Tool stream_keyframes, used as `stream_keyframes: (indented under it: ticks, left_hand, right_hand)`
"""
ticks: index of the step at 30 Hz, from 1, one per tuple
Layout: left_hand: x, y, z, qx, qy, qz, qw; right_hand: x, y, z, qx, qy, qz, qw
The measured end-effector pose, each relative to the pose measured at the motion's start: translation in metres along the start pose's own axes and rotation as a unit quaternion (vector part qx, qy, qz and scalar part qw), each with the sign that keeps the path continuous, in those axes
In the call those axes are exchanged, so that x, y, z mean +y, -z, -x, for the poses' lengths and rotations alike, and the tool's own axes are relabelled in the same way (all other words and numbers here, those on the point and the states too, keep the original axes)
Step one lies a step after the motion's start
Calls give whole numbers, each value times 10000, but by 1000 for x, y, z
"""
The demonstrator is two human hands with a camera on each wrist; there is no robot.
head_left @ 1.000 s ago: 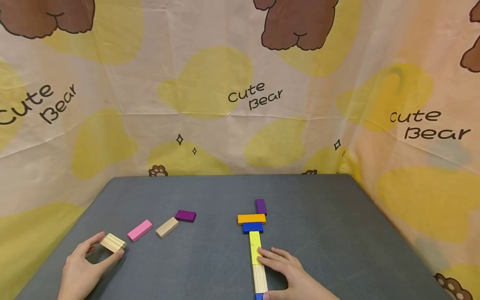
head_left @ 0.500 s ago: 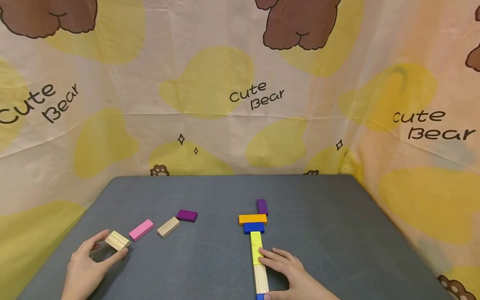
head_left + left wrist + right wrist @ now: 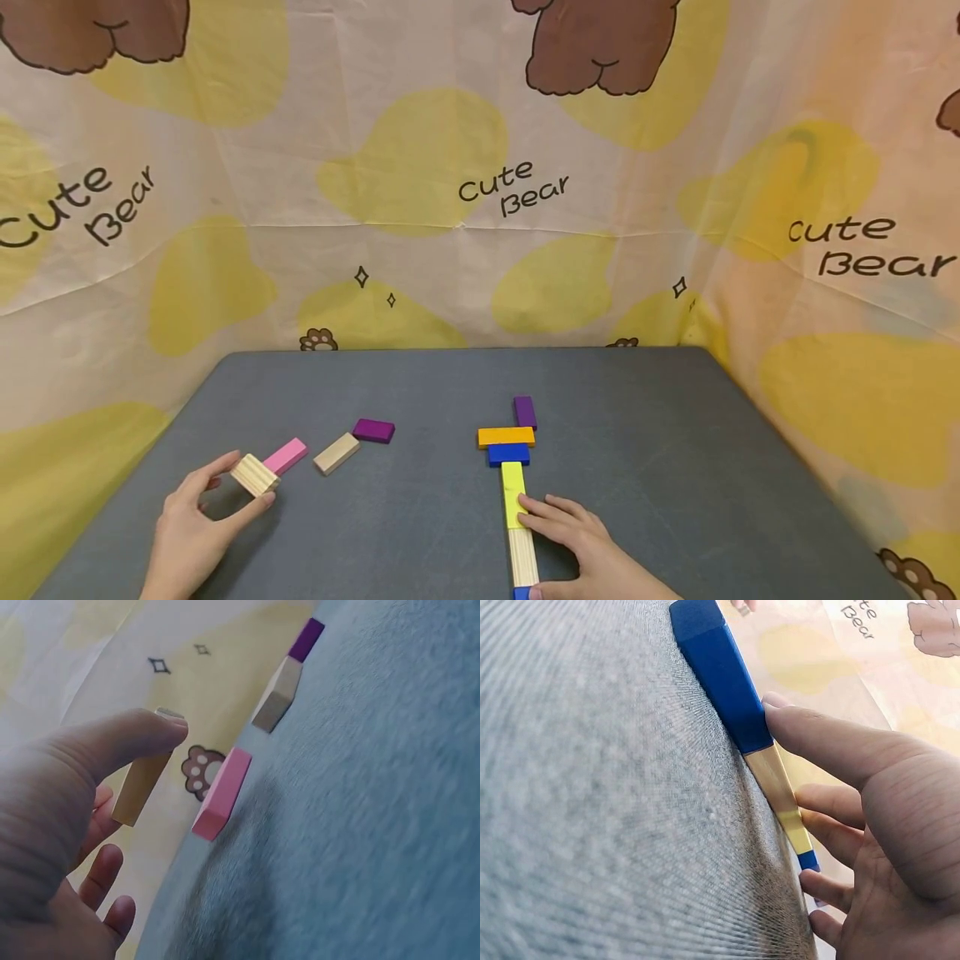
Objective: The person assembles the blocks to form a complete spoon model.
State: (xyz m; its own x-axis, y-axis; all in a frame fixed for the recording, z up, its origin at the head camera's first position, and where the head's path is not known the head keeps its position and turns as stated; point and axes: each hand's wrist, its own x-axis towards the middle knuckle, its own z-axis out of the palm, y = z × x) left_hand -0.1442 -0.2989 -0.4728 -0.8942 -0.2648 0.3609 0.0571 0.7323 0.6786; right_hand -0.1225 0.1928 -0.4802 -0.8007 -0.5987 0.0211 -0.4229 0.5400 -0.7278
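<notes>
At eight o'clock, a person's left hand [image 3: 191, 521] pinches a pale wooden block [image 3: 255, 475] by its ends, perhaps to free its faces, while at five the right hand [image 3: 573, 537] rests loose fingers against a block row [image 3: 510, 492], seemingly steadying it, on a gray tabletop [image 3: 420, 533] below bear-print cloth [image 3: 405, 167] at twelve.

Head view: soft, even light; lettering [image 3: 513, 200] on the cloth [image 3: 420, 158] reads crisp, its tone warmer to the right. My left hand [image 3: 191, 525] throws a soft-edged shadow onto the table [image 3: 420, 533], on its right side; a darker patch lies under my right hand [image 3: 585, 546]. Left wrist view: dimmer, bluish, table slightly soft. Right wrist view: brighter, cloth washed pale, table grainy and blurred up close, brownish shadow along it.
</notes>
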Motion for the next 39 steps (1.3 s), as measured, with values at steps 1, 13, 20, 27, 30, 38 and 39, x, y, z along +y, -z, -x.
stream_keyframes:
  ticks: [1, 13, 20, 27, 30, 38, 39]
  left_hand:
    - [3, -3, 0, 12, -39, 31, 10000]
    - [65, -63, -1, -744, -853, 893, 9896]
    - [97, -87, -6, -1229, -1198, 1133, 9786]
    - [113, -101, -16, -1437, -1449, 1216, 9714]
    - [121, -108, -22, -1637, -1327, 1275, 9692]
    - [144, -143, -46, -2191, -814, 1338, 9630]
    - [145, -148, -49, -2247, -760, 1377, 9617]
  right_hand:
    - [0, 0, 0, -5, 3, 4, 10000]
    - [3, 6, 0, -169, -381, -109, 9991]
    - [3, 4, 0, -142, -260, -110, 9995]
    - [2, 1, 1, -65, -89, -36, 9999]
    - [2, 1, 0, -47, -96, 30, 9999]
    - [-1, 2, -1, -182, -446, -136, 9987]
    - [-2, 2, -1, -192, -477, -143, 9986]
